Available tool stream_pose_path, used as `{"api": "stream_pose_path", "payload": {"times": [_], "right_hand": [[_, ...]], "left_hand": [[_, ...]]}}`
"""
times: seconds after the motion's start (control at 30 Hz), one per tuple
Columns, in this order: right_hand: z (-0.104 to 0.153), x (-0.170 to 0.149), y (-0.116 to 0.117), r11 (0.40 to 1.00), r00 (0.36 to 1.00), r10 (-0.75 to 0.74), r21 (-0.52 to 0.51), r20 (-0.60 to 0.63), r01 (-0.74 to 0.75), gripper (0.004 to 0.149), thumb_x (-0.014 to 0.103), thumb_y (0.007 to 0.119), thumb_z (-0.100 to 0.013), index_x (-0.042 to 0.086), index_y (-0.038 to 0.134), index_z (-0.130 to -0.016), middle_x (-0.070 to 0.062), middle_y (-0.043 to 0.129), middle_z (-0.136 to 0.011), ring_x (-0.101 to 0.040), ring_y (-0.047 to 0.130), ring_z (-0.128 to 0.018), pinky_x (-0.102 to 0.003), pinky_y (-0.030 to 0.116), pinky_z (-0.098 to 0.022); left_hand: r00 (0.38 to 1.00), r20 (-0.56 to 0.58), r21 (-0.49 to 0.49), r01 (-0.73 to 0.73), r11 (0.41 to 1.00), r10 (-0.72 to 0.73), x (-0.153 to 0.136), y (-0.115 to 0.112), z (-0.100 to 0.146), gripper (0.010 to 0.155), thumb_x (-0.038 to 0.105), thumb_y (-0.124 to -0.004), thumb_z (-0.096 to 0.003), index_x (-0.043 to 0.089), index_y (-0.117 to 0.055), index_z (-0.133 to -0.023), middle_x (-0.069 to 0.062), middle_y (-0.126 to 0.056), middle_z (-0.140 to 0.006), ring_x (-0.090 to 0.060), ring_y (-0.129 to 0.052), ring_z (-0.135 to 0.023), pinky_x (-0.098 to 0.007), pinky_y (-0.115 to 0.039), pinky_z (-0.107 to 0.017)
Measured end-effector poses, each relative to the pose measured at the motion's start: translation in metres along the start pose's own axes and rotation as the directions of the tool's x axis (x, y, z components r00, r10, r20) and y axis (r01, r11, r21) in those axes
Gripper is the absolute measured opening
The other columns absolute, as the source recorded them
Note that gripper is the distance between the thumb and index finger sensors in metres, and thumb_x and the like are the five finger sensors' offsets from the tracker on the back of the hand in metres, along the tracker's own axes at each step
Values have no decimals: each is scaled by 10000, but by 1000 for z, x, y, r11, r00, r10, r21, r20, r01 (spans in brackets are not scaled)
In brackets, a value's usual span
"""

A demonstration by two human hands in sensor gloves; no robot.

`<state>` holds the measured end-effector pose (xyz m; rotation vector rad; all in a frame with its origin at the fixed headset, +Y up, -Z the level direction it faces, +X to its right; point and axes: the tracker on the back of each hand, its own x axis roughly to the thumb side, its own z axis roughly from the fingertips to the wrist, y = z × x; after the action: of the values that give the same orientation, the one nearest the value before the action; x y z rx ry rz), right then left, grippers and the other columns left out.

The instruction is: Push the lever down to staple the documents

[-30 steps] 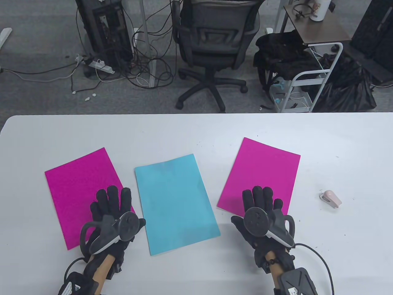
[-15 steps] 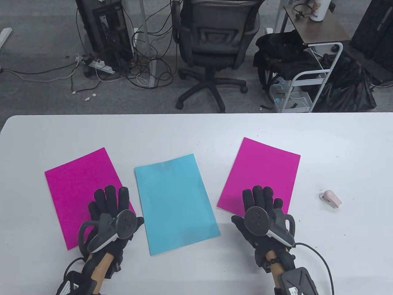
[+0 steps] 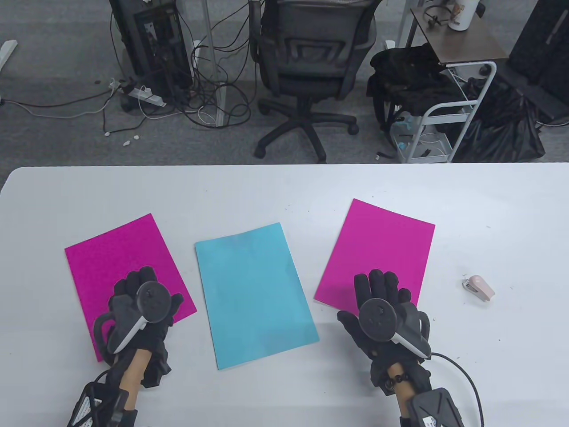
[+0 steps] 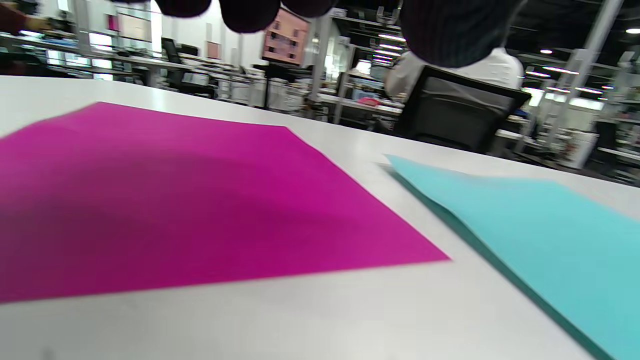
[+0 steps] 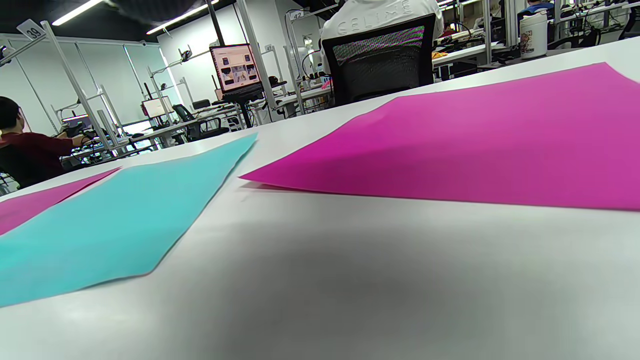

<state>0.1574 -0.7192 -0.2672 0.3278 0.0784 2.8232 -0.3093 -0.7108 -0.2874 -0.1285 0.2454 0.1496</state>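
A small pink stapler (image 3: pixel 479 288) lies on the white table (image 3: pixel 284 191) at the right, apart from both hands. Three loose sheets lie flat: a magenta sheet at the left (image 3: pixel 120 267), a light blue sheet in the middle (image 3: pixel 255 289) and a magenta sheet at the right (image 3: pixel 382 249). My left hand (image 3: pixel 131 287) is over the near part of the left magenta sheet and holds nothing; its fingertips (image 4: pixel 450 35) hang above that sheet (image 4: pixel 175 200). My right hand (image 3: pixel 378 284) lies open, fingers spread, over the near edge of the right magenta sheet (image 5: pixel 475 140).
Beyond the table's far edge stand an office chair (image 3: pixel 306 66), a computer tower with cables (image 3: pixel 151 40) and a white cart with a black bag (image 3: pixel 444 89). The blue sheet also shows in the left wrist view (image 4: pixel 525 225) and the right wrist view (image 5: pixel 125 210).
My left hand has moved left, from the sheet's right edge to farther over the left magenta sheet. My right hand has barely shifted. The sheets and stapler have not moved.
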Motion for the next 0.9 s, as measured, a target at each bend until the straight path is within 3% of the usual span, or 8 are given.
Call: {"api": "stream_pose_path", "payload": {"times": [0.2,0.37,0.5,0.63,0.7,0.9], "right_hand": [[0,-1,-1,1000,1000,-3,2,-2,3,865,523,532,-517,-17,208,-1109,-393,127,-1084,-666,161,-971,-804,277,-634],[-3,-3,1,1000,1000,-7,17,-8,7,864,522,532,-518,-19,210,-1109,-394,137,-1083,-667,166,-970,-803,279,-635],[-6,-4,3,1000,1000,3,29,-18,-2,863,522,531,-517,-18,211,-1109,-395,128,-1084,-667,166,-971,-803,279,-635],[-8,-7,5,999,1000,6,35,-29,-5,863,521,532,-517,-19,212,-1109,-394,134,-1084,-668,167,-970,-802,279,-635],[-9,-8,6,999,999,9,38,-37,-8,862,521,532,-517,-19,213,-1109,-395,133,-1084,-671,168,-968,-803,279,-635],[-10,-10,7,999,999,16,44,-50,-14,862,520,532,-517,-21,216,-1108,-396,134,-1084,-670,170,-968,-803,281,-635]], "left_hand": [[948,-309,-56,-97,994,75,-53,9,-42,878,509,-714,-538,34,-340,-1174,-365,-434,-1195,-643,-499,-1037,-763,-518,-699],[872,-479,-103,-174,979,105,-87,6,-67,917,522,-725,-527,40,-302,-1181,-421,-390,-1193,-675,-472,-1039,-782,-503,-697],[827,-550,-147,-238,960,121,-100,-6,-81,944,529,-734,-522,30,-280,-1183,-444,-392,-1185,-682,-470,-1040,-790,-496,-694],[793,-607,-210,-208,955,39,-104,-22,-92,951,506,-760,-528,-14,-293,-1172,-444,-400,-1173,-656,-480,-1045,-780,-510,-695],[791,-612,-214,-139,967,-22,-101,-24,-96,955,499,-773,-525,-20,-299,-1171,-437,-417,-1174,-655,-492,-1041,-779,-512,-696],[803,-596,-195,-125,973,-16,-95,-20,-98,927,426,-806,-531,-50,-318,-1159,-399,-503,-1167,-624,-548,-1036,-765,-535,-697]]}}
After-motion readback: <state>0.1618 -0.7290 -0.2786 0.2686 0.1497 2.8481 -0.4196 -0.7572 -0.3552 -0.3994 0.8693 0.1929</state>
